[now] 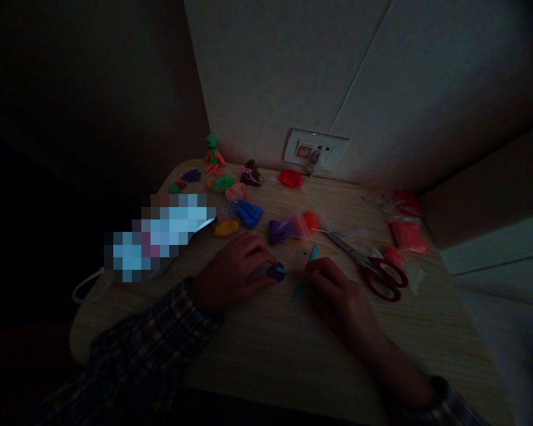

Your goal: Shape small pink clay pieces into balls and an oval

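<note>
A small dark-purple lump of modelling clay is pinched between the thumb and fingers of my left hand. My right hand is closed beside it, its fingertips at a thin light-blue piece that lies against the lump. In the dim light I cannot make out whether that piece is a tool tip or a strip. Partly under my right hand is a flat light-blue strip on the table. Red-handled scissors lie open to the right of that hand.
Bags of purple, blue and pink clay lie on the wooden table. A lit, blurred screen stands left. Behind are a green-and-orange figure, a brown figure and a wall socket.
</note>
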The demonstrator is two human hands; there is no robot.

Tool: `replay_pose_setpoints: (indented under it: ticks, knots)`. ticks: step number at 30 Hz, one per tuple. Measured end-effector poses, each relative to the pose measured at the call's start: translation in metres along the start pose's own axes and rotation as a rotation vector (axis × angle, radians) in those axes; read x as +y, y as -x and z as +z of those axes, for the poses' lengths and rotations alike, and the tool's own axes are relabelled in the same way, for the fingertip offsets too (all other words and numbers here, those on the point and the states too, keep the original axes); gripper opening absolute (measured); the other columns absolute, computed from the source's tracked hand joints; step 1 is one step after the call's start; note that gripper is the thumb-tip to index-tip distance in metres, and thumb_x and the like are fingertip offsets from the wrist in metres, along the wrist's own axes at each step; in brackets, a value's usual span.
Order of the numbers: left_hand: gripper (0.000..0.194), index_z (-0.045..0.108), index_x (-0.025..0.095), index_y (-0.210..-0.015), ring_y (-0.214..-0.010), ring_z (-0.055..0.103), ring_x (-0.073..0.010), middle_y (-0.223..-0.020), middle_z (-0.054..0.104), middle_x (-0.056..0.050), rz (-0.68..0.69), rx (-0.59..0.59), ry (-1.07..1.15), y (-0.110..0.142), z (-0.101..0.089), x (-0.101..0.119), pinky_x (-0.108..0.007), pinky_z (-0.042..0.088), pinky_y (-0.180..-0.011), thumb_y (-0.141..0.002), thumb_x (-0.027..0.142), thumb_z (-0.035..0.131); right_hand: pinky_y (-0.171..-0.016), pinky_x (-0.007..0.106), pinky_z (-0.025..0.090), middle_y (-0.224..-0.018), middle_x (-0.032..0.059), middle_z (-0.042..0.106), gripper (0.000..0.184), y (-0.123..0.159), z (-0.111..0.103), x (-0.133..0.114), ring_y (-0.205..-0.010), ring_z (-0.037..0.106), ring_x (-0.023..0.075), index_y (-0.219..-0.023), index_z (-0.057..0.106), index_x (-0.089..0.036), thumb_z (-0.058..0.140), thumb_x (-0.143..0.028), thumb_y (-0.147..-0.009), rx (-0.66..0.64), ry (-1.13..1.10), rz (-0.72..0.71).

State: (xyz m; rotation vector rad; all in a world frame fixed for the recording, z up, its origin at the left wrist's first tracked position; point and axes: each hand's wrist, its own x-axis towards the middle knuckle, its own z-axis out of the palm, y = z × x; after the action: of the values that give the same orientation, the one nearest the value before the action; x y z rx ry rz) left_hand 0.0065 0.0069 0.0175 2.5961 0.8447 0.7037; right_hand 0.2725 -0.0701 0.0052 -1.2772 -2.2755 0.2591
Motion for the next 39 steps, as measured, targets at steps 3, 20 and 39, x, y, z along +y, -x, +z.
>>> replay_pose_setpoints:
  ticks: [3,20,39]
  knots:
    - [0.022,0.074,0.016,-0.12,-0.111,0.075,-0.0274,-0.119,0.075,-0.008,0.004,-0.026,0.0,-0.001,0.001,0.0,-0.048,0.066,-0.099,-0.11,0.036,0.078,-0.067,0.026,0.065,-0.12,0.005,0.076,0.017,0.0,0.001,0.002,-0.084,0.074,0.0144,-0.128,0.073,-0.019,0.07,-0.015,-0.112,0.002,-0.001,0.007]
    - [0.03,0.073,0.016,-0.129,-0.125,0.073,-0.0321,-0.133,0.074,-0.011,-0.037,-0.076,-0.049,-0.005,0.009,-0.003,-0.055,0.064,-0.108,-0.109,0.038,0.079,-0.075,0.035,0.066,-0.111,0.0067,0.074,0.029,-0.007,-0.008,0.003,-0.095,0.076,0.0216,-0.126,0.075,-0.019,0.056,-0.007,-0.109,0.159,-0.038,0.037]
    - [0.008,0.075,0.015,-0.112,-0.11,0.077,-0.0257,-0.118,0.077,-0.007,0.054,-0.086,-0.03,-0.006,0.007,-0.001,-0.046,0.068,-0.097,-0.109,0.022,0.079,-0.071,0.03,0.064,-0.107,0.0044,0.071,0.028,-0.012,-0.012,-0.002,-0.089,0.074,0.0183,-0.126,0.073,-0.019,0.055,-0.005,-0.111,0.23,-0.041,0.007]
